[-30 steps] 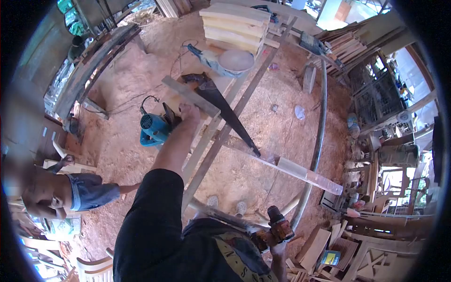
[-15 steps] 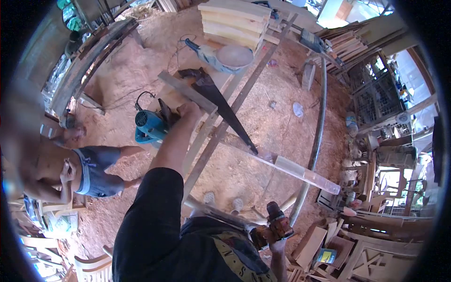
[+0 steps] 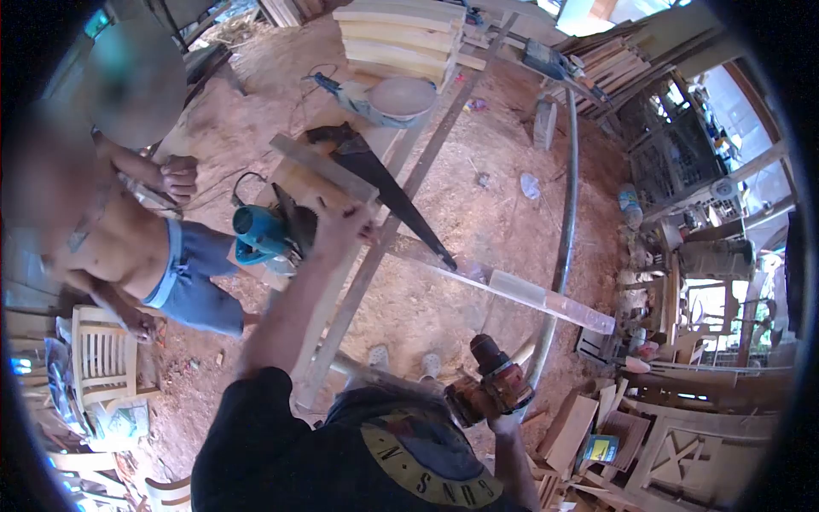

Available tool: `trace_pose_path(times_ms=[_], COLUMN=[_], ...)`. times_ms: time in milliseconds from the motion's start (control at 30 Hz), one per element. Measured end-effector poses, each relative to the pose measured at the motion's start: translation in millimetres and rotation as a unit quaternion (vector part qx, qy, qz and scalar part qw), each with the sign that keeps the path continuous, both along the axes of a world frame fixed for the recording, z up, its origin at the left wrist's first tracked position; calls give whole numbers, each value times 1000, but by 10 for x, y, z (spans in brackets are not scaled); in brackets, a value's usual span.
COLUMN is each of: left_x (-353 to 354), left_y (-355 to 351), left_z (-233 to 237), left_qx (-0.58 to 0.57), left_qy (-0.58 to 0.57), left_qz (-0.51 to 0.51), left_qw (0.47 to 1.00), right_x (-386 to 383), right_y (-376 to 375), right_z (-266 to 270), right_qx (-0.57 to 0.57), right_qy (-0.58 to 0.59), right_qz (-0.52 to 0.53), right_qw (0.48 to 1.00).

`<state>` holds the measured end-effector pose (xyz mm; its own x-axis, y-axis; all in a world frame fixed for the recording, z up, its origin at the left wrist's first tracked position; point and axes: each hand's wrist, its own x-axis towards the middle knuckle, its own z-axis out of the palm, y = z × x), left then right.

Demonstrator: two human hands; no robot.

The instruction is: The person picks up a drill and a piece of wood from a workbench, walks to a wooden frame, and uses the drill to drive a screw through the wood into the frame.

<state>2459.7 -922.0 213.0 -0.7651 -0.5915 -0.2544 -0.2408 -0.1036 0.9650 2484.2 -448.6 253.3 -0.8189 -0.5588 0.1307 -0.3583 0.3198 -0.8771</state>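
"How are the left hand's fingers looking?"

"The left hand [image 3: 343, 224] is reaching out with its fingers loosely apart, one of them sticking up. It's hovering or resting right by the near end of the short board [image 3: 320, 166]; I can't tell whether it's touching."

"And the right hand?"

"The right hand [image 3: 503, 420] is gripping the drill [image 3: 490, 384] low in front of the dark shirt [image 3: 341, 452]. Its fingers are closing round the tool, but the drill's body is hiding most of them, so I can't make out each one."

"What's lying around the left hand?"

"The teal power saw [image 3: 260, 232] is sitting just beside it, with the forearm partly covering that side. The handsaw [image 3: 392, 192] is lying past the short board, its blade slanting down toward the long pale beam [image 3: 533, 294]. The short board is partly covering the handsaw near its handle."

"Anything else being hidden?"

"The wood surface [image 3: 299, 182] is showing only in part, between the board and the power saw. Another person [image 3: 128, 247] is standing at the left, and blurring is covering the head. The dark shirt is running off the bottom edge, and the rounded black border is cutting off the workshop's corners."
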Motion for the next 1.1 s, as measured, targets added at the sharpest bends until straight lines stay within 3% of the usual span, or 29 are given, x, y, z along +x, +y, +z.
trace_pose_path(times_ms=[100,167,233,333,433,567,733,833,1033,1067,1100], left_x=[286,373,494,598,664,698,724,746,696,679,662], left_y=[650,983,1209,1434,1489,1566,1664,1726,1904,1962,2008], left_z=[152,58,87,319,386,676,1008,1170,1318,1385,1443], left_qx=[137,198,194,213,244,223,218,216,188,186,183], left_qy=[138,125,134,106,160,227,269,277,313,322,329], left_qz=[14,12,-68,-96,-114,-104,-92,-72,-86,-86,-94], left_qw=[981,972,970,966,949,942,934,934,927,924,922], right_x=[-52,-40,-92,-102,-129,-112,-127,-61,-380,-320,-352], right_y=[-374,-417,-340,-353,-280,-214,-244,-417,-247,-360,-372], right_z=[335,273,135,168,68,82,103,273,330,489,557], right_qx=[-87,-132,-118,-117,-126,-119,-103,-155,-190,-286,-304], right_qy=[-138,-165,-156,-172,-224,-331,-198,-198,-318,-319,-324], right_qz=[-11,-9,-1,27,61,65,55,56,195,179,195], right_qw=[987,977,981,978,965,934,973,966,908,886,874])
